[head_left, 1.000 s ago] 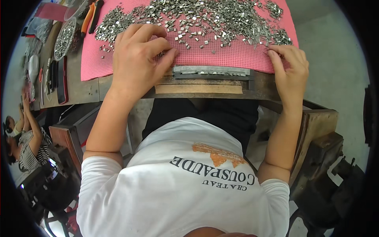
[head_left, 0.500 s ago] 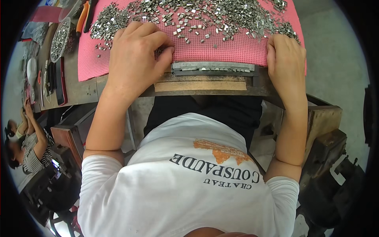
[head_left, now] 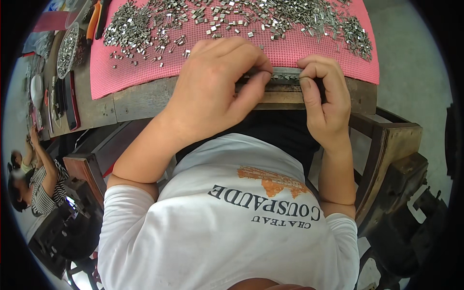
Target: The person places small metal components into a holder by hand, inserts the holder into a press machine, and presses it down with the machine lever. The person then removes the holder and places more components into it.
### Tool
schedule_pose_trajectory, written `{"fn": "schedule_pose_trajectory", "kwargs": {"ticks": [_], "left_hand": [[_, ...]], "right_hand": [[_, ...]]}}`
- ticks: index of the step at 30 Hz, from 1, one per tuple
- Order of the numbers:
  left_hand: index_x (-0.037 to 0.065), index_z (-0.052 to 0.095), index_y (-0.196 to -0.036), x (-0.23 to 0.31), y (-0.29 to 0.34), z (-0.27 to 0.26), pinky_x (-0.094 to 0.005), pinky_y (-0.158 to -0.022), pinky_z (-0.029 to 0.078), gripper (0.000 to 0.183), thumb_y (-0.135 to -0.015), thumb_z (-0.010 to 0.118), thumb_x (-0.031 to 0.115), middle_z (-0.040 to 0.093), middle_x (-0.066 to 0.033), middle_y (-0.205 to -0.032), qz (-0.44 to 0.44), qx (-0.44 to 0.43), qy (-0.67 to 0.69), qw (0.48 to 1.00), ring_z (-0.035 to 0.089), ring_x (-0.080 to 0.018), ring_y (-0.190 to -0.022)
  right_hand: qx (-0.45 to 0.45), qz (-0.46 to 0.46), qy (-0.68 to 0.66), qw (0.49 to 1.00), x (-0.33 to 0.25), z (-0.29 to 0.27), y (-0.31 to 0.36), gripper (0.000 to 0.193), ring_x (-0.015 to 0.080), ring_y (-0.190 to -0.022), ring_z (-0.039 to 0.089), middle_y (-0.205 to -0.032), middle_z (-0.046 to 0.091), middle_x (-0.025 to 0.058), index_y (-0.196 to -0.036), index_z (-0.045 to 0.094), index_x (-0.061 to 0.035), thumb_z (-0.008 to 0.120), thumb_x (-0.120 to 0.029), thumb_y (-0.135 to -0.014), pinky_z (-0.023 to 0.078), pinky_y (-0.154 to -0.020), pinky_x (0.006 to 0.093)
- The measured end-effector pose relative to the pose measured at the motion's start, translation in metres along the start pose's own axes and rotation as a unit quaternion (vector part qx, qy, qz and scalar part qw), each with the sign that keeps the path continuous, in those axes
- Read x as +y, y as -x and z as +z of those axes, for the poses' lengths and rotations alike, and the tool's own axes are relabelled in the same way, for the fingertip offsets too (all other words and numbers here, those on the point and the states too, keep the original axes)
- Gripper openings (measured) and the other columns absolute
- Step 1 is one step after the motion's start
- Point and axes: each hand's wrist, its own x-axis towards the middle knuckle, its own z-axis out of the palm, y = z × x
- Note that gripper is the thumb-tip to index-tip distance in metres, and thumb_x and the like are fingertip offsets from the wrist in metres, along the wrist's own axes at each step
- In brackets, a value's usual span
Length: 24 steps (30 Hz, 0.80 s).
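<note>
A narrow grey metal rail (head_left: 286, 77) lies along the table's front edge, with a row of small silver parts in it. My left hand (head_left: 217, 79) is over the rail's left part, thumb and forefinger closed together; whatever is between them is hidden. At the rail's right end, my right hand (head_left: 328, 96) has its thumb and curled fingers closed in a pinch. I cannot make out what is in it. Beyond both hands, many small silver metal-cased parts (head_left: 227, 21), several with thin wire leads, lie spread on a pink textured mat (head_left: 145, 77).
Left of the mat are orange-handled pliers (head_left: 92, 24) and a clear tub (head_left: 67, 50) of small metal parts. A dark red flat case (head_left: 74, 101) lies nearer. A person in a striped top (head_left: 46, 186) sits at far left.
My left hand has moved right, from the mat's near edge onto the rail. My right hand has come left from the mat's right side to the rail's right end.
</note>
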Motion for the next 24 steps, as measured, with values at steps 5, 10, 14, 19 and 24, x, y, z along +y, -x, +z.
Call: {"fn": "schedule_pose_trajectory", "kwargs": {"ticks": [5,10,14,19,24], "left_hand": [[0.005,0.069,-0.092,0.005,-0.002,0.009,-0.0354,-0.079,0.049,0.011,-0.083,0.074,0.002,0.071,-0.0067,-0.093,0.004,0.016,-0.018,1.0,0.068,-0.0262,-0.085],[0.006,0.07,-0.092,0.006,-0.004,0.014,-0.0346,-0.073,0.047,0.013,-0.081,0.076,0.004,0.07,-0.0048,-0.091,0.025,0.032,-0.059,0.997,0.067,-0.0246,-0.081],[0.007,0.07,-0.091,0.005,-0.006,0.018,-0.0346,-0.073,0.047,0.014,-0.08,0.076,0.004,0.07,-0.0044,-0.091,0.033,0.039,-0.068,0.996,0.067,-0.024,-0.08],[0.009,0.069,-0.092,0.007,-0.009,0.021,-0.0353,-0.073,0.046,0.017,-0.078,0.077,0.006,0.07,-0.0025,-0.094,0.044,0.04,-0.119,0.991,0.066,-0.0237,-0.083],[0.011,0.069,-0.092,0.009,-0.009,0.021,-0.0356,-0.073,0.046,0.018,-0.077,0.078,0.008,0.069,-0.0009,-0.094,0.059,0.031,-0.17,0.983,0.066,-0.0223,-0.084]], "right_hand": [[-0.002,0.007,0.013,1.0,0.001,0.001,0.0,0.011,0.0282,-0.096,0.063,-0.102,0.067,0.0078,-0.099,0.061,-0.0056,0.067,-0.002,-0.09,0.046,-0.091,0.0386],[0.01,-0.002,0.016,1.0,0.004,0.004,0.0,0.011,0.0277,-0.095,0.063,-0.1,0.067,0.0064,-0.099,0.061,-0.0062,0.067,-0.002,-0.09,0.046,-0.09,0.0385],[0.016,-0.006,0.021,1.0,0.004,0.005,-0.001,0.013,0.0279,-0.094,0.063,-0.099,0.066,0.0062,-0.098,0.061,-0.0064,0.067,-0.001,-0.088,0.045,-0.088,0.0382],[0.014,-0.015,0.037,0.999,0.004,0.005,-0.004,0.018,0.0279,-0.092,0.063,-0.099,0.066,0.0061,-0.097,0.061,-0.0069,0.069,0.0,-0.084,0.045,-0.086,0.0379],[0.013,-0.106,0.161,0.981,0.002,0.004,-0.009,0.023,0.0254,-0.092,0.064,-0.099,0.066,0.0042,-0.098,0.064,-0.0077,0.075,-0.001,-0.079,0.045,-0.082,0.0389]]}}
